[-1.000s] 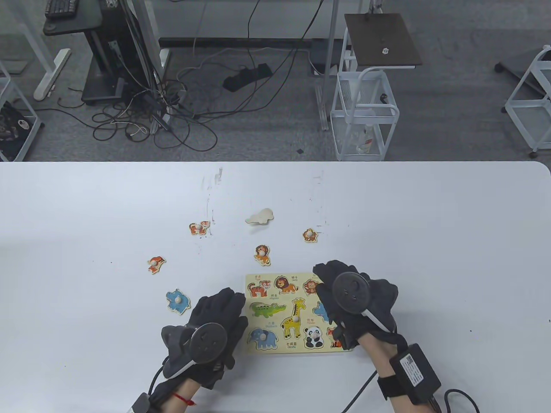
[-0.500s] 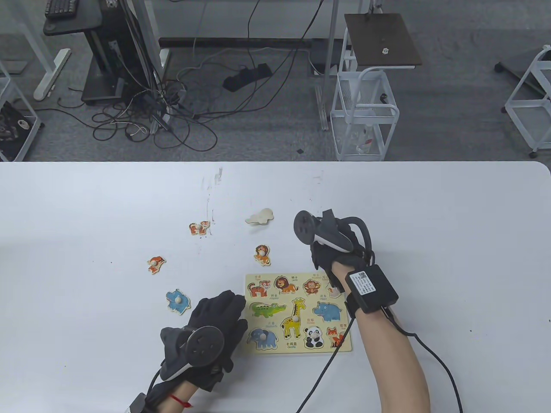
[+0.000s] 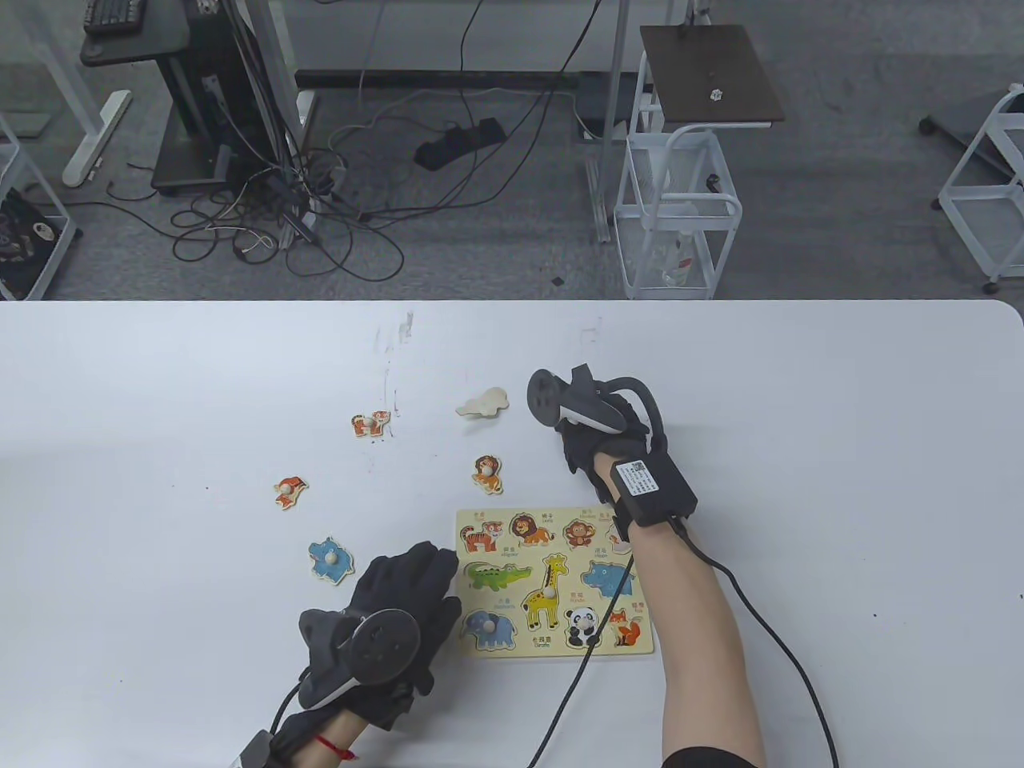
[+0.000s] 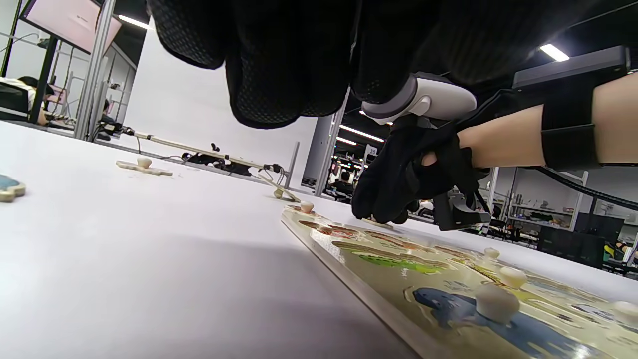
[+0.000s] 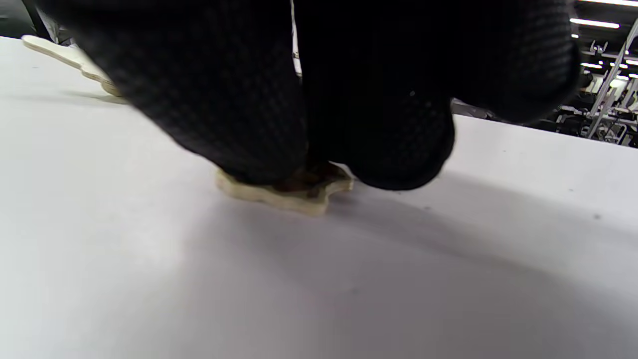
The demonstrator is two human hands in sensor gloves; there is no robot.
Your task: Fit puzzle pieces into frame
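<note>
The wooden puzzle frame [image 3: 560, 650] lies flat near the table's front. An elephant piece [image 3: 490, 630], a giraffe and a panda sit in it. My right hand [image 3: 578, 454] is just beyond the frame's far edge, fingers down on a small monkey piece. That piece is hidden in the table view. In the right wrist view it [image 5: 299, 197] lies on the table with my fingertips [image 5: 389, 149] closed over it. My left hand [image 3: 400, 592] rests flat beside the frame's left edge, holding nothing. The left wrist view shows the frame [image 4: 379, 294] and the right hand [image 4: 398, 194].
Loose pieces lie on the white table: a lion [image 3: 487, 472], a tiger [image 3: 370, 423], an orange fox [image 3: 290, 490], a blue hippo [image 3: 330, 558] and a pale face-down piece [image 3: 484, 402]. A cable runs from my right wrist across the frame's lower right.
My right hand has left the frame's right side and moved away from me, coming down on the monkey piece. The left hand and the other pieces have not moved.
</note>
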